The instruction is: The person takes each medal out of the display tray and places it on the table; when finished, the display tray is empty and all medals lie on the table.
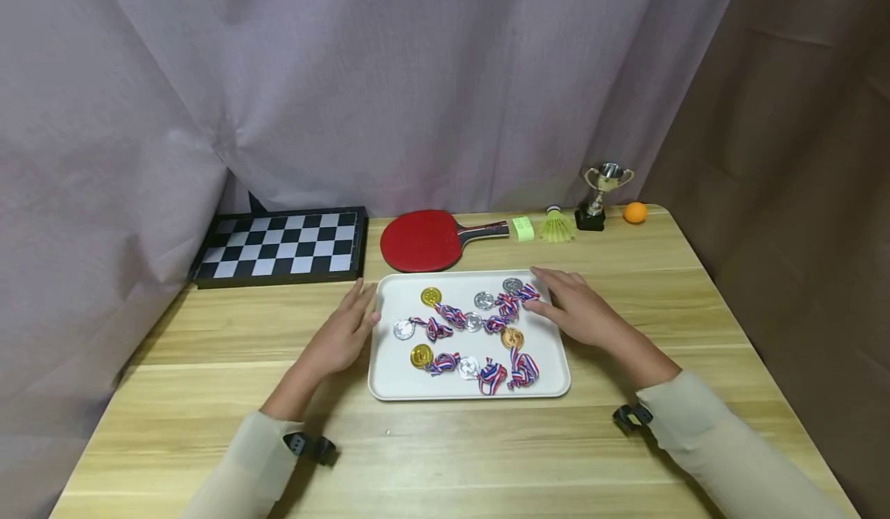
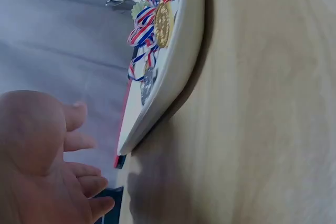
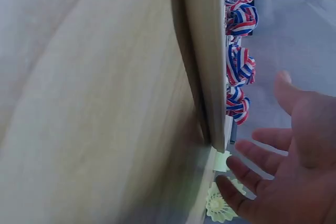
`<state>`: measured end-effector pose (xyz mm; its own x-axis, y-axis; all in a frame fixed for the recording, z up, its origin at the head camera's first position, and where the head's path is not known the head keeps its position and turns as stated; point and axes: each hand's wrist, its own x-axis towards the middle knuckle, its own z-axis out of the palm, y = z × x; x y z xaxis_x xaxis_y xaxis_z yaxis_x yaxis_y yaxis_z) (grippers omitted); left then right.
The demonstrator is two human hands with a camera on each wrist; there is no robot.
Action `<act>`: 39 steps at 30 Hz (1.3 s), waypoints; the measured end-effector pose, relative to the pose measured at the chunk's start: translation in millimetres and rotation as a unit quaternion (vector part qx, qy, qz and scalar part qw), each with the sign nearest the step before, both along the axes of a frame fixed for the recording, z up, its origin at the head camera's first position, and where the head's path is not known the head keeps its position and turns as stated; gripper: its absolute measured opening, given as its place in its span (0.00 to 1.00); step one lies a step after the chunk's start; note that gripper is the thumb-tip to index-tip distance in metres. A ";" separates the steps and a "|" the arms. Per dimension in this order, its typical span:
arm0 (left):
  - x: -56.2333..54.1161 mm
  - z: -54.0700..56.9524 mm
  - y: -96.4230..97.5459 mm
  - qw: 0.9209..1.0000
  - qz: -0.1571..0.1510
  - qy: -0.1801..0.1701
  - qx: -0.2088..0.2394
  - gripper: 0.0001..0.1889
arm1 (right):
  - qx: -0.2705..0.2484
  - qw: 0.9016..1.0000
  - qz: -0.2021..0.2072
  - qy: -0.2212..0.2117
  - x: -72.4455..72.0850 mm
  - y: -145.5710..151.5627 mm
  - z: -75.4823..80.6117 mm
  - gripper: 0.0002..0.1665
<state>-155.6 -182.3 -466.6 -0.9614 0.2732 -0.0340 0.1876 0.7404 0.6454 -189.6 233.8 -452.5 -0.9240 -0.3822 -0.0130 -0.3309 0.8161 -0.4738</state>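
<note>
From where I stood, the white tray [image 1: 473,344] lay flat on the wooden desk [image 1: 445,457], between the desk's left and right edges, its long axis running side to side, parallel to the far edge. Medals [image 1: 421,355], gold- and silver-coloured, were scattered across it, their striped ribbons [image 1: 524,368] bunched up beside them.

The person's two hands framed it. The left grip [image 1: 341,335] was beside the short rim facing the desk's left edge, so the tray lay to its right; the fingers were stretched out and curled round nothing. The right grip [image 1: 573,312] was at the opposite end, by the tray corner towards the desk's far right corner, with the tray to its left. It too was extended and pinched nothing, though from above its thumb reached over the rim. By that overlap I judged the right grip slightly nearer; whether either actually touched the rim, I could not tell.

Along the far edge, from the far left corner, were a chessboard [image 1: 278,246], a red paddle [image 1: 421,241], a green block [image 1: 523,229], a shuttlecock [image 1: 557,226], a small trophy [image 1: 602,185] and, by the far right corner, an orange ball [image 1: 635,212].
</note>
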 end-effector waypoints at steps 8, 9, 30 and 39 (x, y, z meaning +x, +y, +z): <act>-3.1 -6.2 10.4 0.998 0.018 -0.013 0.063 0.27 | -0.036 0.999 -0.006 -0.017 -12.9 -4.1 -6.5 0.39; -3.2 -7.1 11.1 0.997 0.023 -0.012 0.074 0.27 | -0.036 0.999 -0.006 -0.013 -14.7 -5.2 -7.7 0.38; -14.8 -31.2 2.8 0.978 0.055 -0.031 0.200 0.26 | -0.042 0.997 -0.041 0.046 -40.3 -17.8 -24.9 0.21; -13.6 -32.0 2.6 0.976 0.056 -0.039 0.208 0.27 | -0.086 0.994 -0.050 0.039 -42.4 -8.1 -23.4 0.17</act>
<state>-169.2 -179.7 -498.6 -0.9850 0.1717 -0.0167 0.0587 0.4248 0.9034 -231.9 225.7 -475.9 -0.9528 -0.2795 0.1181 -0.2942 0.7557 -0.5851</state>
